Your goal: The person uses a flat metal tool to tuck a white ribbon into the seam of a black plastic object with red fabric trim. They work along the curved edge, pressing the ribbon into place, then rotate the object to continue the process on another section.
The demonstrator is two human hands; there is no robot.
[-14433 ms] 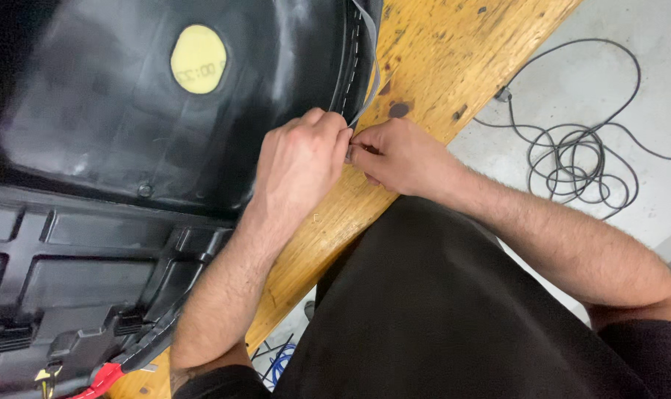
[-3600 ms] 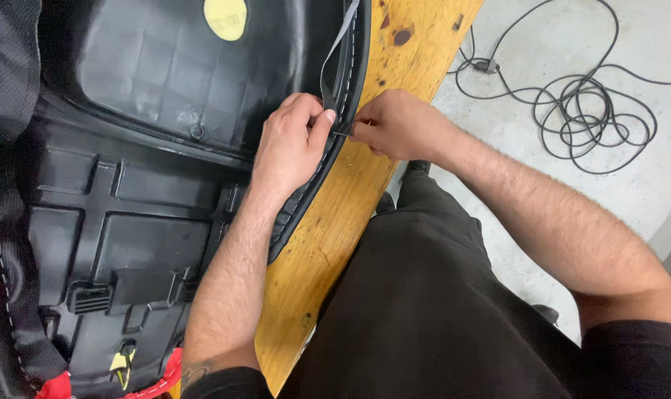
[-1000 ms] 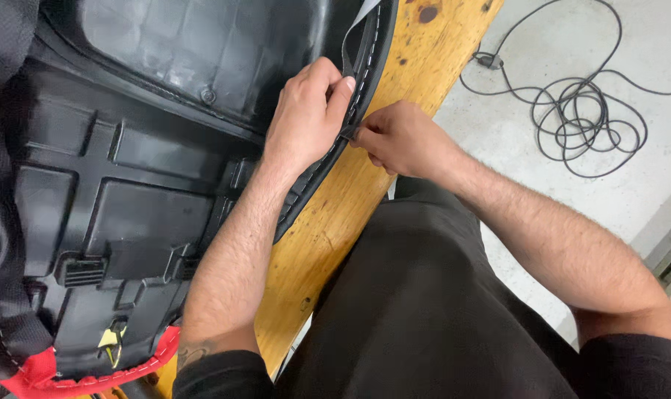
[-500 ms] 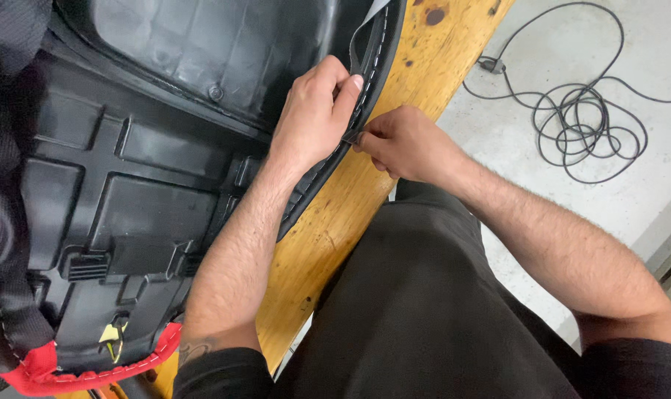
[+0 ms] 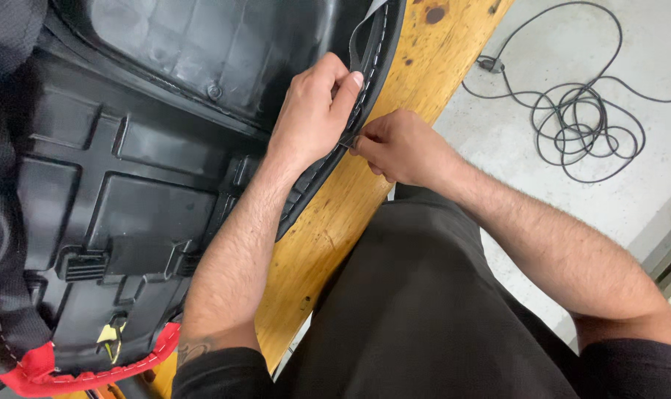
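Note:
A black moulded plastic seat base (image 5: 128, 192) lies upside down on a wooden workbench (image 5: 365, 199). Black cover material with white stitching (image 5: 372, 52) is folded over the base's rim. My left hand (image 5: 313, 111) presses on that rim, fingers curled over the folded cover edge. My right hand (image 5: 394, 148) pinches the cover edge just beside the left fingertips, at the bench side of the rim. The cover continues down the left edge (image 5: 3, 281) and ends in a red stitched strip (image 5: 84, 369).
A tangled black cable (image 5: 579, 125) lies on the grey concrete floor to the right of the bench. My dark trousers (image 5: 424, 310) fill the lower middle. A small yellow clip (image 5: 110, 334) sits near the red strip.
Both hands have crept a little further along the rim, still pinching and pressing the cover edge. The view has shifted, so the yellow sticker on the base is out of sight.

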